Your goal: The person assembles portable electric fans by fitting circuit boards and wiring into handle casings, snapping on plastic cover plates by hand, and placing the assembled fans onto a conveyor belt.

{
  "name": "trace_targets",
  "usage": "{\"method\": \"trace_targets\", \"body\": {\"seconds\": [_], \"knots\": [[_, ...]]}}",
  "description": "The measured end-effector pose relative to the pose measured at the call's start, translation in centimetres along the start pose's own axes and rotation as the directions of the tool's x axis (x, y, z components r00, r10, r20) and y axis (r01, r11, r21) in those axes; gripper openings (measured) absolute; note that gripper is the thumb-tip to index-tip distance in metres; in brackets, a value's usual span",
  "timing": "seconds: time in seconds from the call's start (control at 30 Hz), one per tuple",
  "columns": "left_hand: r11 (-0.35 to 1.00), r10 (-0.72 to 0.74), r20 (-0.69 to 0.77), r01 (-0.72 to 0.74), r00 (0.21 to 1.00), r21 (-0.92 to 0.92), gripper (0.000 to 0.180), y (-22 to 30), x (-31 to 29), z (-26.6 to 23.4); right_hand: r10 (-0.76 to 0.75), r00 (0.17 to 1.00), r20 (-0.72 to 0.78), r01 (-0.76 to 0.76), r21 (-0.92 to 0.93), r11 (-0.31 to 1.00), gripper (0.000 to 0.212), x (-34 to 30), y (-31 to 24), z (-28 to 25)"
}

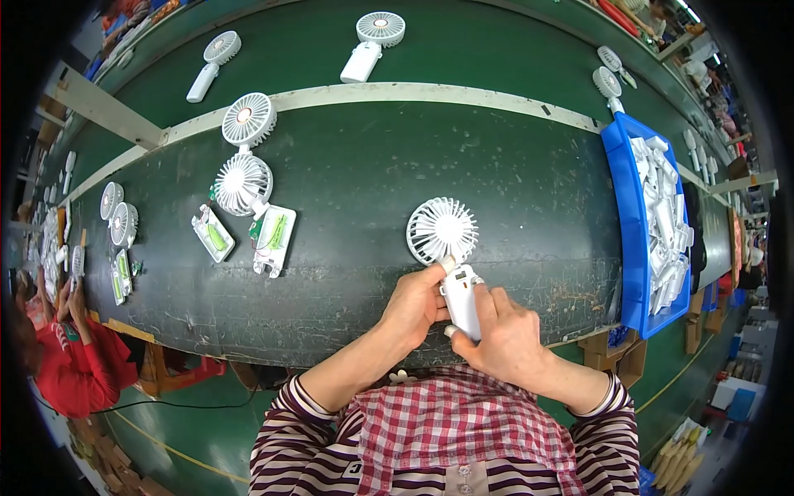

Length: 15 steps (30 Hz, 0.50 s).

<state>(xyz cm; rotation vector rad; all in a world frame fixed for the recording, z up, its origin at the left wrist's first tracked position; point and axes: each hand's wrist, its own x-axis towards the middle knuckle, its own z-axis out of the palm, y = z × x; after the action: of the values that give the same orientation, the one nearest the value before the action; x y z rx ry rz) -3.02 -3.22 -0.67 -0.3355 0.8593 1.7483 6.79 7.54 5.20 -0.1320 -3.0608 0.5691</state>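
Note:
A white handheld fan [442,231] lies between my two hands near the bench's front edge, its round caged head pointing away from me. My left hand [416,306] grips it at the neck, with the thumb on the joint below the head. Around the lower handle, my right hand [504,331] is closed, thumb low and fingers along the right side. The handle has a small dark window near its top. To the left lie two fans with opened handles [275,240] that show green cells and circuit boards inside.
A blue bin [630,240] full of white plastic handle parts stands on the right. Beyond a pale rail [372,93], finished-looking fans [361,62] lie on a green belt. More opened fans [121,248] sit farther left, near a co-worker in red [78,364].

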Motion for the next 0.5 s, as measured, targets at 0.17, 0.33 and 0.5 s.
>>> {"method": "trace_targets", "body": {"seconds": [0.17,0.33,0.5], "knots": [[0.995,0.005,-0.046,0.000,0.999,0.104,0.031,-0.19,0.08,0.17,-0.012,1.000,0.011,0.012,-0.024,1.000,0.057,-0.08,0.12,0.06],[0.992,0.009,-0.088,0.002,0.996,0.124,0.027,-0.17,0.11,0.39,-0.039,0.999,0.007,0.039,-0.011,0.999,0.058,-0.03,0.22,0.00],[0.992,-0.005,-0.104,0.018,0.995,0.125,0.025,0.01,0.16,0.39,-0.050,0.999,0.002,0.050,-0.029,0.998,0.059,0.06,0.05,-0.11]]}}
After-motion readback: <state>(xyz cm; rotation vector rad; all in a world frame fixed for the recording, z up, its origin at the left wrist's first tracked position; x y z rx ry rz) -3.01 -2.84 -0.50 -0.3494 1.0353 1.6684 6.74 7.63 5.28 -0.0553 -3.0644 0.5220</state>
